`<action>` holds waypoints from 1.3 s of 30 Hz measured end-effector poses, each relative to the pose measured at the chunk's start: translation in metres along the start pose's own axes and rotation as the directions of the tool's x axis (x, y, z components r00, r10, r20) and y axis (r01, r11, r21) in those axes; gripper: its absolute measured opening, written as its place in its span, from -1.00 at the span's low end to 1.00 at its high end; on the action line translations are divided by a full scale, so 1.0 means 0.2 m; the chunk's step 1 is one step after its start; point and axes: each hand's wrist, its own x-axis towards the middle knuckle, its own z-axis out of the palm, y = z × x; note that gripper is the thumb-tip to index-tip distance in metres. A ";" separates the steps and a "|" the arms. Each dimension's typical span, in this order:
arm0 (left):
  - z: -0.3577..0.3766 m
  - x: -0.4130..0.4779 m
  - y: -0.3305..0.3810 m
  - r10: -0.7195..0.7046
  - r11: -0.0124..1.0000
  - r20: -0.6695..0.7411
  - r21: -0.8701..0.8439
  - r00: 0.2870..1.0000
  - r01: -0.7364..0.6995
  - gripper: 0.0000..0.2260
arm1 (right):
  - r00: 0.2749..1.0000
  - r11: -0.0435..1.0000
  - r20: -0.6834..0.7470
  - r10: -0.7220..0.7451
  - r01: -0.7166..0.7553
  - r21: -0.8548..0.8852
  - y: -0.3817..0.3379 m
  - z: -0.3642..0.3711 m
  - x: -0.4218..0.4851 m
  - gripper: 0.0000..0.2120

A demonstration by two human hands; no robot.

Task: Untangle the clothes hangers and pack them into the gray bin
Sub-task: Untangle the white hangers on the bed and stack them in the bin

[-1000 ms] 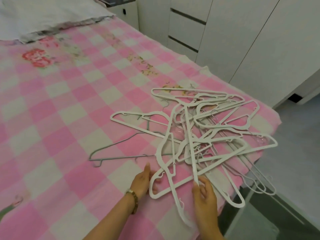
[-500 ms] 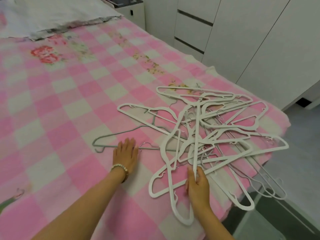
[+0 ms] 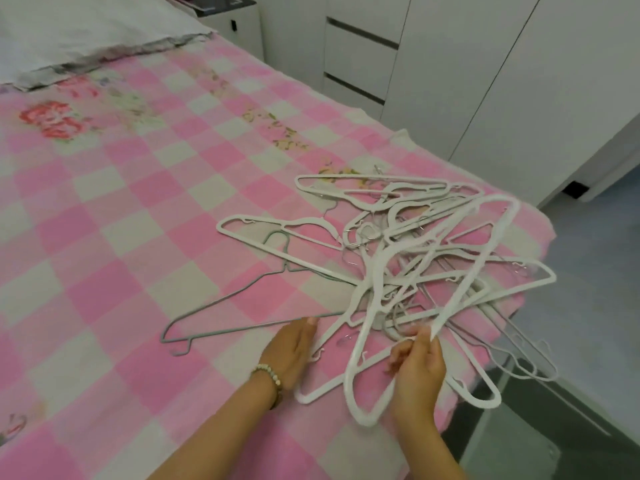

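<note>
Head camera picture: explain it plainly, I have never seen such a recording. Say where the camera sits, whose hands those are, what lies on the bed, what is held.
There is no machine here. A person wears one wide-angle camera on the head, looking down at their own bare hands. On the pink-and-white checked bedsheet lies a tangled pile of white plastic clothes hangers, with a thin gray-green wire hanger sticking out on its left. The left hand rests open, fingers straight, at the pile's near edge. The right hand grips one end of a white plastic hanger whose far end tilts up above the pile.
</note>
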 end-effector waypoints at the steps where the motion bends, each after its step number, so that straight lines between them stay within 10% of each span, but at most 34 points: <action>1: 0.04 0.01 0.05 -0.080 0.987 0.067 -0.134 0.995 0.088 -0.53 | 0.999 0.990 0.019 0.032 -0.029 -0.135 0.03 -0.04 0.02 -0.65; 6: 0.16 0.03 0.13 -0.135 0.988 0.143 -0.055 0.981 0.144 -0.61 | 0.873 0.677 0.289 0.393 -0.062 -0.734 0.14 -0.18 0.06 -0.62; 15: 0.22 -0.18 0.08 0.051 0.914 -0.130 -0.395 0.990 -0.098 -0.86 | 0.921 0.980 0.347 0.180 -0.135 -0.150 0.03 -0.18 0.01 -0.85; 20: 0.23 -0.22 0.28 0.057 0.899 0.031 -0.437 0.998 -0.037 -0.82 | 0.941 0.996 0.330 0.080 -0.089 0.014 -0.12 -0.27 0.01 -0.79; 30: 1.12 -0.33 0.96 0.144 0.803 0.366 -0.586 0.919 0.107 -0.83 | 0.996 0.993 -0.079 -0.053 0.044 -0.106 -0.24 -1.36 0.16 -0.78; 39: 2.18 -0.51 0.75 -0.093 0.892 0.569 -0.317 0.817 0.322 -0.77 | 0.946 0.950 -0.244 0.211 -0.257 -0.176 0.50 -2.31 0.31 -0.83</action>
